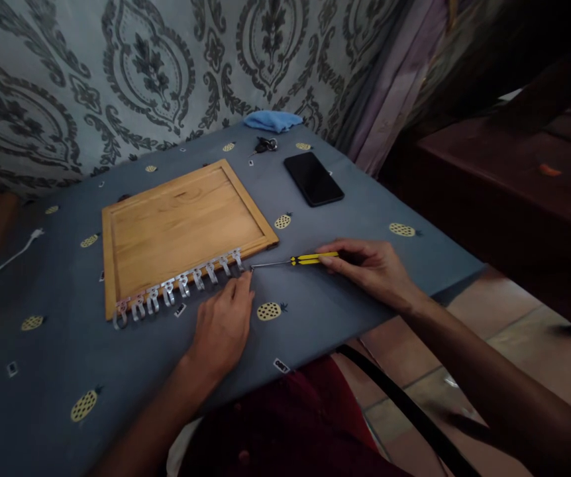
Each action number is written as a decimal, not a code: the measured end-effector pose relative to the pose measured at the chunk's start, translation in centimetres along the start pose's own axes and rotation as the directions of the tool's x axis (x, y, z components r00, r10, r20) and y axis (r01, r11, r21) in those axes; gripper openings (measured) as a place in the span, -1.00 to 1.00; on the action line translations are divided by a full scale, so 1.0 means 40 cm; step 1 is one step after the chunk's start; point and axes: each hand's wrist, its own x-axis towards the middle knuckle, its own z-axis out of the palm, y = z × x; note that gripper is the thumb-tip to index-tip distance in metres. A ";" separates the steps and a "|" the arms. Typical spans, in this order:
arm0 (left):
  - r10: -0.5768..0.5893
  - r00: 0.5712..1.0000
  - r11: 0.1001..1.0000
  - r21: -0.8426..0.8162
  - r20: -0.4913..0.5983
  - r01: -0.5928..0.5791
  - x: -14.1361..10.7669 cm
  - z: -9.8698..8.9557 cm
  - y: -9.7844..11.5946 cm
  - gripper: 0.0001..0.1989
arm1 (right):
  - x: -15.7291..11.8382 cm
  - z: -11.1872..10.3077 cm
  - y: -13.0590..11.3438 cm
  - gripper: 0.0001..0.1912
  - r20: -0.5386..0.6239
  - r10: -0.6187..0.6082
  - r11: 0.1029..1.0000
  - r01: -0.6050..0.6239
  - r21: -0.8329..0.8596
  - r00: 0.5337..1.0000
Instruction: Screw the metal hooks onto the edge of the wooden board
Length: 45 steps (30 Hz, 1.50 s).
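Left hand (223, 318) and right hand (367, 265) are held out in front, near each other but apart.
The left forearm (159, 407) is angled in from the lower left, knuckles turned up, fingers bent and bunched. The right forearm (484, 371) is stretched in from the lower right, thumb and fingers closed in a pinch.

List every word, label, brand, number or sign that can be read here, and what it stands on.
No text can be read with certainty.
Front-edge label on the tablecloth: lettering present, too blurred to quote.
Label beside the metal hooks: too small to read.
Other small tablecloth labels: too small.
Smartphone and screwdriver: no text visible.
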 end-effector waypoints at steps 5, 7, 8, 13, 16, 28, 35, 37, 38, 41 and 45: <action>-0.019 0.998 0.999 0.032 0.060 0.017 0.011 -0.009 0.013 -0.67 | -0.019 -0.010 0.005 -0.55 0.041 0.000 0.999 -0.001 0.041 0.999; -0.027 0.996 0.999 0.046 0.088 0.023 0.017 -0.015 0.019 -0.68 | -0.024 -0.010 0.005 -0.55 0.038 0.011 0.999 -0.013 0.052 0.999; -0.029 0.995 0.998 0.053 0.101 0.024 0.021 -0.018 0.023 -0.69 | -0.026 -0.009 0.004 -0.55 0.035 0.018 0.998 -0.020 0.052 0.999; -0.045 0.989 0.994 0.109 0.138 0.030 0.038 -0.024 0.036 -0.69 | -0.030 -0.013 0.001 -0.54 -0.001 0.056 0.997 -0.056 0.054 0.998; -0.042 0.989 0.989 0.147 0.141 0.021 0.040 -0.023 0.041 -0.71 | -0.028 -0.020 0.006 -0.54 -0.099 0.077 0.996 -0.072 0.051 0.992; 0.065 0.998 0.990 0.120 0.025 -0.068 0.027 -0.017 0.044 -0.84 | 0.235 0.155 -0.027 -0.59 -0.199 -0.240 0.967 0.252 0.037 0.950; 0.228 0.959 0.973 -0.003 -0.169 -0.232 -0.026 -0.007 0.006 -0.86 | 0.291 0.235 -0.015 -0.83 0.019 -0.449 0.889 0.448 -0.091 0.894; 0.259 0.934 0.960 -0.037 -0.246 -0.276 -0.039 -0.024 -0.019 -0.85 | 0.269 0.224 -0.025 -0.81 0.046 -0.489 0.862 0.491 -0.129 0.871; 0.264 0.921 0.956 -0.050 -0.285 -0.289 -0.041 -0.037 -0.033 -0.85 | 0.254 0.216 -0.031 -0.79 0.044 -0.506 0.849 0.506 -0.155 0.862; 0.225 0.896 0.950 -0.117 -0.382 -0.289 -0.031 -0.088 -0.079 -0.91 | 0.199 0.194 -0.050 -0.71 0.106 -0.594 0.765 0.600 -0.233 0.798; 0.093 0.951 0.924 -0.330 -0.294 -0.192 0.020 -0.138 -0.128 -0.94 | 0.147 0.185 -0.065 -0.38 0.288 -0.650 0.661 0.710 -0.243 0.704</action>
